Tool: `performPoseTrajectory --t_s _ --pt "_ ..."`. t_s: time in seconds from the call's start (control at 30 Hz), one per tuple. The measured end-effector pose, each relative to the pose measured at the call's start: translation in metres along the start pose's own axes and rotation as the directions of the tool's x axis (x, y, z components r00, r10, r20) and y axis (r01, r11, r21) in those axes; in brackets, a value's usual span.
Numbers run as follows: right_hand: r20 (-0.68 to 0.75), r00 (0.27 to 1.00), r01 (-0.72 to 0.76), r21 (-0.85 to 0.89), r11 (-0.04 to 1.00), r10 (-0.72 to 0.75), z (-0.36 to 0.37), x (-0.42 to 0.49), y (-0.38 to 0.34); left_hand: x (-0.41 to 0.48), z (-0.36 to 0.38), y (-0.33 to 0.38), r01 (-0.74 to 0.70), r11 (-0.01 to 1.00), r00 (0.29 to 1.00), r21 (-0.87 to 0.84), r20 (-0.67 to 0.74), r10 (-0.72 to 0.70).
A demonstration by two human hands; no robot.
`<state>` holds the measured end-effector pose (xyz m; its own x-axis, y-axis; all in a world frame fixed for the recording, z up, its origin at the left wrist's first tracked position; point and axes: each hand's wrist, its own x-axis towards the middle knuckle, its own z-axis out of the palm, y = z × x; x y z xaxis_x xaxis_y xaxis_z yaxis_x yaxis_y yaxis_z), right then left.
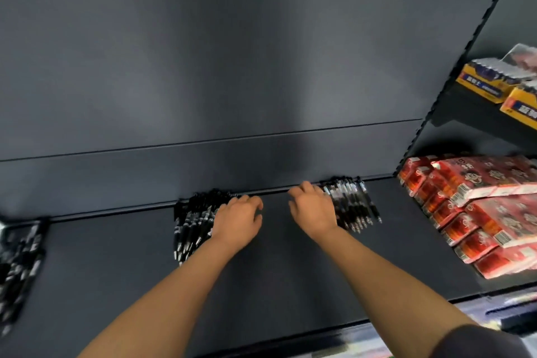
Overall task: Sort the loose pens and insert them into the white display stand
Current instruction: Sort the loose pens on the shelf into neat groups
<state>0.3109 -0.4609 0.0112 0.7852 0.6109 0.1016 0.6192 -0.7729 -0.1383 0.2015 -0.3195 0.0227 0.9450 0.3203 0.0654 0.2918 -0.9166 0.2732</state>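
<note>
Two heaps of black-and-white pens lie at the back of a dark shelf (276, 264). My left hand (238, 219) rests palm down on the right edge of the left heap (193, 219), fingers curled and touching the pens. My right hand (313, 208) lies on the left edge of the right heap (356, 203), fingers bent over the pens. Whether either hand grips a pen is hidden by the hands. A third, blurred pile of pens (20, 264) sits at the far left. No white display stand is in view.
The dark back panel (232, 67) rises behind the shelf. Red snack packs (482, 212) are stacked at the right end. Above them a side shelf holds yellow battery boxes (491, 78). A slotted upright (453, 67) divides the two bays.
</note>
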Motion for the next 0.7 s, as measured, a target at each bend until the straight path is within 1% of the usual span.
performPoseTrajectory --t_s 0.13,0.2,0.37,0.5,0.63,0.7 --pt "-0.035 0.979 0.201 0.004 0.980 -0.200 0.001 0.008 -0.070 -0.022 -0.026 -0.052 0.054 0.997 0.995 0.047 -0.091 -0.050" --pt "-0.042 0.962 0.270 0.024 0.962 -0.269 0.002 0.010 -0.106 -0.037 -0.039 -0.081 0.079 0.995 0.990 0.059 -0.118 -0.071" --pt "0.003 0.912 0.408 0.101 0.908 -0.410 0.012 0.006 -0.210 -0.088 -0.070 -0.165 0.176 0.982 0.980 0.070 -0.104 -0.169" --pt "0.072 0.872 0.467 0.172 0.868 -0.484 0.024 0.001 -0.292 -0.127 -0.088 -0.230 0.249 0.967 0.966 0.064 -0.091 -0.242" --pt "0.142 0.841 0.487 0.222 0.845 -0.522 0.036 -0.006 -0.355 -0.153 -0.098 -0.280 0.300 0.953 0.951 -0.036 -0.073 -0.302" --pt "0.203 0.823 0.478 0.257 0.840 -0.531 0.042 -0.009 -0.378 -0.164 -0.099 -0.302 0.336 0.939 0.938 -0.076 -0.061 -0.341"
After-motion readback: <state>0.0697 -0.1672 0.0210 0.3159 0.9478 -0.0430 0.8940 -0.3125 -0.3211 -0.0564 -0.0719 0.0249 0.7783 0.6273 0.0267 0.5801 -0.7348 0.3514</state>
